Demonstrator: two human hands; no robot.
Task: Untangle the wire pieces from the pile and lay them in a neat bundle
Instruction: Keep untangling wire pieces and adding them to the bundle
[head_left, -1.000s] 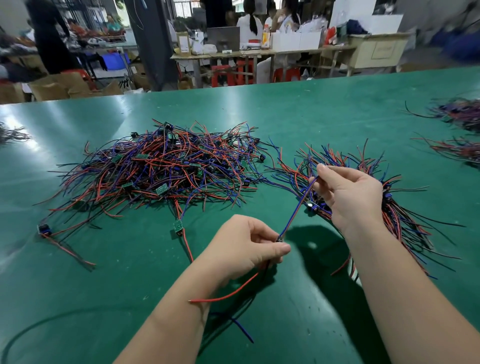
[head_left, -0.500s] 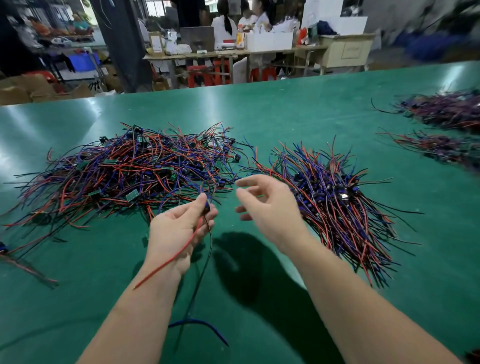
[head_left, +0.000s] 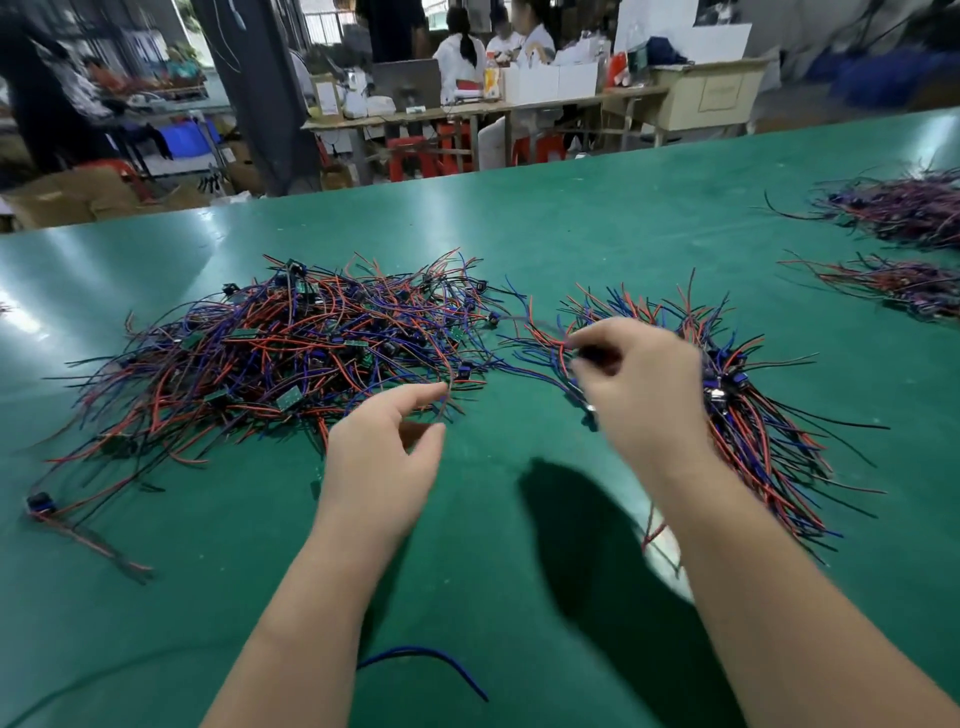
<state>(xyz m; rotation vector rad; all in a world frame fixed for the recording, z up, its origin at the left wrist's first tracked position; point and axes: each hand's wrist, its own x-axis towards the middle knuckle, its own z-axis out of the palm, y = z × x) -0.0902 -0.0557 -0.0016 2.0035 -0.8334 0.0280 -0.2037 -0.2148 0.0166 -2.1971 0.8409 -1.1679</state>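
1. Beside the tangled pile (head_left: 270, 353), your left hand (head_left: 384, 457) hovers, fingers loose and holding nothing.
2. Your right hand (head_left: 644, 384) pinches a dark, blurred wire piece (head_left: 595, 355) over the bundle (head_left: 753, 436) — at its edge.

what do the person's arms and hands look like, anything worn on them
Both forearms are bare up to the frame edge: no sleeves show on the left forearm or the right forearm. The left hand and right hand have no gloves, and no rings, watch or wristband are visible. The right hand is motion-blurred, so small details there cannot be ruled out.
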